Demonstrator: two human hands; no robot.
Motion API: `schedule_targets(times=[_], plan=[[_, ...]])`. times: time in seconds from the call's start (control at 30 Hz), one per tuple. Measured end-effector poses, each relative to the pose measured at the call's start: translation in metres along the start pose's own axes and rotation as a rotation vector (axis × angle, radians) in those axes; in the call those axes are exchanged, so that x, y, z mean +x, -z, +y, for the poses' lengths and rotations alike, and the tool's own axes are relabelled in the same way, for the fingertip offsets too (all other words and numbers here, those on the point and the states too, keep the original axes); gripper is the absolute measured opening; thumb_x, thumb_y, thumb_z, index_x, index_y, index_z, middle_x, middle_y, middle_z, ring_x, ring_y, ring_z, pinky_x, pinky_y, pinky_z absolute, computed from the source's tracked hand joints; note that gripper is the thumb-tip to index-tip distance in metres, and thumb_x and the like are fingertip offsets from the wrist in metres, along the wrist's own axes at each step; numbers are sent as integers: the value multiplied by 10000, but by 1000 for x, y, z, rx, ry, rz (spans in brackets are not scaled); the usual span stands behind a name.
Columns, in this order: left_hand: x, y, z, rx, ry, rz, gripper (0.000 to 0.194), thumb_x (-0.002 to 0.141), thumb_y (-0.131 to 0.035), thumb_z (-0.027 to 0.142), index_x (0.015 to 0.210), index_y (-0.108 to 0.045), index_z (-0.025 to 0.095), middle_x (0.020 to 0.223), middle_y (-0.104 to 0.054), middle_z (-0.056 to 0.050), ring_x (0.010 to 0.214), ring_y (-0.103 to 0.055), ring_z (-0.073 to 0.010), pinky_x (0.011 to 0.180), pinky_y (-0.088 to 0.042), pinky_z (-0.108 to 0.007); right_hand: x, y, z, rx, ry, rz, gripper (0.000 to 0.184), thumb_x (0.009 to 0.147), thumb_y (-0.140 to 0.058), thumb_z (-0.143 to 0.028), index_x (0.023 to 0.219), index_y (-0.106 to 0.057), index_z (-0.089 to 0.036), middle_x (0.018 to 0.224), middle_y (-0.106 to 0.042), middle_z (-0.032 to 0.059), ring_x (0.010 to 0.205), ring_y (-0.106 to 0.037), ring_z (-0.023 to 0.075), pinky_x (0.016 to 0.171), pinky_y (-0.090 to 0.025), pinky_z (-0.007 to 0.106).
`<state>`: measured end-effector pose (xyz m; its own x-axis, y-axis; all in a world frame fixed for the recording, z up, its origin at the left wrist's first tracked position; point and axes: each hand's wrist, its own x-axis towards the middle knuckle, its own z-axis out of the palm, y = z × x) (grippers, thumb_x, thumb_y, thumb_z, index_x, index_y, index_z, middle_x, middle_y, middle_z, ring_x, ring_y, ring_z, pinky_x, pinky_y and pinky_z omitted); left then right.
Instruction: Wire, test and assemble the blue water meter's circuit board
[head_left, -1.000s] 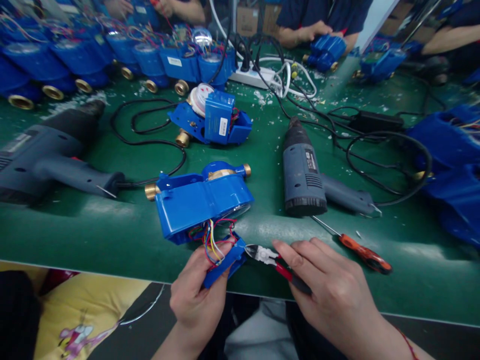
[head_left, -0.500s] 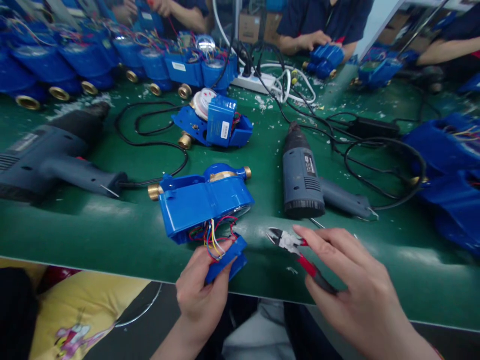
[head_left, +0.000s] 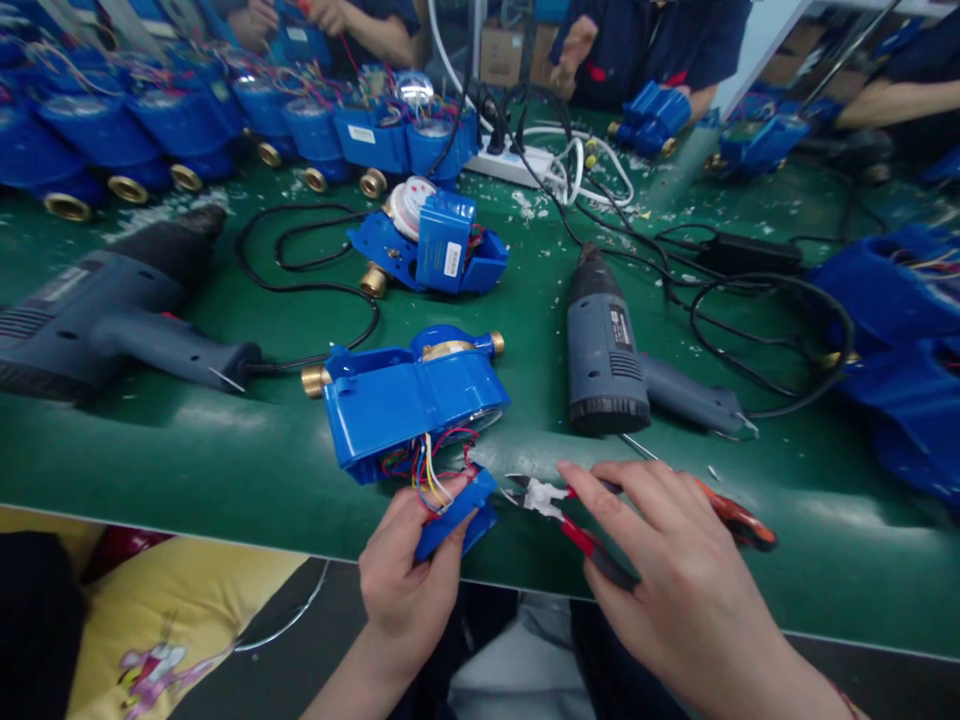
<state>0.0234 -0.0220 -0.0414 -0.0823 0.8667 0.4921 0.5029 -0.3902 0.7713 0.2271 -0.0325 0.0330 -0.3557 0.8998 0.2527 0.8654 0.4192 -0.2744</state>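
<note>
My left hand [head_left: 412, 560] is closed on a small blue plastic housing [head_left: 454, 515] at the table's front edge. Red, yellow, white and blue wires [head_left: 429, 470] run from it into a blue water meter [head_left: 412, 400] with brass ends, lying on its side just beyond. In my right hand [head_left: 675, 560] is a pair of diagonal cutters [head_left: 551, 500] with red and black handles. Their jaws are parted and point left, close to the right end of the housing. Under the right hand's fingers lies a screwdriver [head_left: 742, 520] with an orange and black handle, partly hidden.
Heat guns lie at the left [head_left: 127, 310] and right [head_left: 607, 350], with black cords on the green table [head_left: 247, 450]. Another opened meter [head_left: 442, 245] sits behind mine. Rows of meters stand far left. A power strip [head_left: 514, 165] and co-workers' hands are across the table.
My right hand has moved left with the cutters, toward the housing, uncovering the screwdriver handle. My left hand stays almost in place. Across the table, a co-worker's hand has lifted off a meter.
</note>
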Motion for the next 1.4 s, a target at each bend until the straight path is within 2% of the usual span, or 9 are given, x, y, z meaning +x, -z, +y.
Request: schedule_targets(times=[0.2, 0.4, 0.63, 0.77, 0.87, 1.03, 1.23, 1.4], plan=[[0, 1, -1, 8, -27, -19, 309, 794, -680, 52, 1060, -669, 208, 975, -735, 26, 885, -676, -82, 856, -513, -156, 10, -6, -4, -65, 42, -22, 471, 774, -521, -70, 1239, -559, -135, 1031, -590, 99, 907, -505, 256, 773, -396, 410], [1, 1, 1, 20, -26, -23, 282, 801, -676, 57, 1042, -675, 202, 954, -738, 24, 857, -677, -85, 834, -519, -169, 16, -4, -2, -172, 122, -45, 395, 788, -524, -83, 1174, -599, -123, 909, -608, 91, 793, -496, 259, 648, -395, 385], [2, 1, 1, 42, -55, -21, 273, 803, -674, 60, 1051, -668, 173, 932, -743, -1, 831, -679, -97, 783, -528, -182, 18, -5, 2, -145, 166, -43, 324, 799, -568, -77, 1121, -597, -105, 832, -604, 70, 707, -516, 232, 564, -430, 356], [2, 2, 2, 35, -71, -20, 285, 794, -669, 37, 1042, -668, 176, 926, -743, 0, 815, -682, -107, 769, -536, -198, 16, -7, 5, -57, 127, -65, 333, 789, -546, -50, 1111, -589, -125, 844, -609, 55, 729, -555, 220, 585, -475, 345], [1, 3, 2, 29, -73, -32, 286, 793, -655, 24, 1032, -668, 180, 916, -740, -5, 821, -687, -124, 761, -542, -218, 13, -7, 5, -3, 81, -29, 357, 802, -502, -39, 1136, -569, -145, 884, -610, 58, 768, -568, 207, 627, -495, 330], [2, 1, 1, 29, -86, -34, 303, 786, -654, 14, 1041, -668, 176, 910, -737, -23, 828, -691, -150, 751, -546, -248, 14, -2, -2, -68, 79, -33, 395, 781, -518, -57, 1168, -555, -128, 928, -598, 94, 794, -529, 242, 643, -479, 388], [3, 1, 2, 6, -93, -42, 340, 778, -655, -13, 1069, -662, 162, 945, -737, -19, 867, -672, -121, 798, -525, -217, 19, 1, -5, -132, 116, -80, 420, 774, -528, -82, 1192, -554, -117, 951, -592, 111, 807, -508, 262, 647, -463, 422], [2, 2, 2, -17, -93, -44, 355, 773, -653, -29, 1073, -662, 161, 964, -736, -14, 902, -667, -110, 834, -515, -207, 21, 0, -2, -185, 164, -82, 368, 794, -541, -89, 1161, -572, -102, 895, -603, 102, 760, -508, 254, 590, -453, 387]])
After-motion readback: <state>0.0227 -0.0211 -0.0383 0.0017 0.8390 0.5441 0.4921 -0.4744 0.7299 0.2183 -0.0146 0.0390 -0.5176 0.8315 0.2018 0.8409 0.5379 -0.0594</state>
